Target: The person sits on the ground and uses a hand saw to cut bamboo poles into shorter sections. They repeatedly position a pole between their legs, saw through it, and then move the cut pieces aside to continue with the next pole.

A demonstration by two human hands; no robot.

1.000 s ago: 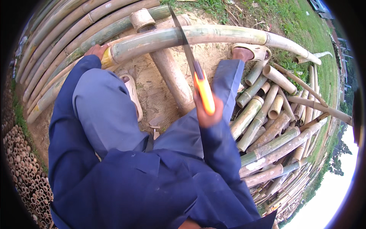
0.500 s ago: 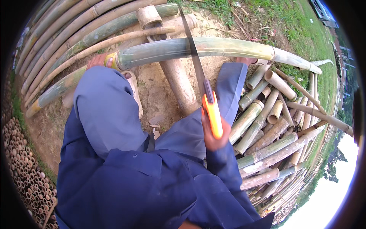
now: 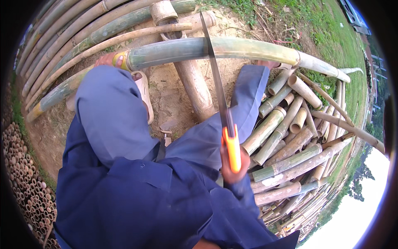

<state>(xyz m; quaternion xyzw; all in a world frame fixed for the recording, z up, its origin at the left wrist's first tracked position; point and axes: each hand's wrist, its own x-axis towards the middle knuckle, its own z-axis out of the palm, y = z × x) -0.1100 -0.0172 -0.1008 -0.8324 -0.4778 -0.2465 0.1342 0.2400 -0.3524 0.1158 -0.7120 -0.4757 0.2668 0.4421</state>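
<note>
A long, thick green bamboo pole [image 3: 170, 53] lies crosswise in front of me. My left hand [image 3: 108, 60] is closed over it by a yellowish joint, partly hidden behind my raised knee. The fingers of my right hand [image 3: 236, 168] wrap round the orange handle of a handsaw [image 3: 217, 79]. Its long blade crosses the pole near the middle, with the tip reaching past the far side. How deep the teeth sit in the bamboo I cannot tell. Beneath the pole, a brown bamboo support post [image 3: 194, 89] slants toward me.
Cut bamboo pieces [image 3: 269, 128] are heaped at the right. Several long poles [image 3: 83, 29] lie side by side at the far left, and a stack of short tubes [image 3: 25, 178] stands at the lower left. My sandalled foot [image 3: 143, 93] rests on the sawdust-covered ground.
My right hand has drawn the saw back toward me, so less blade reaches past the pole. My left hand keeps its hold on the bamboo pole.
</note>
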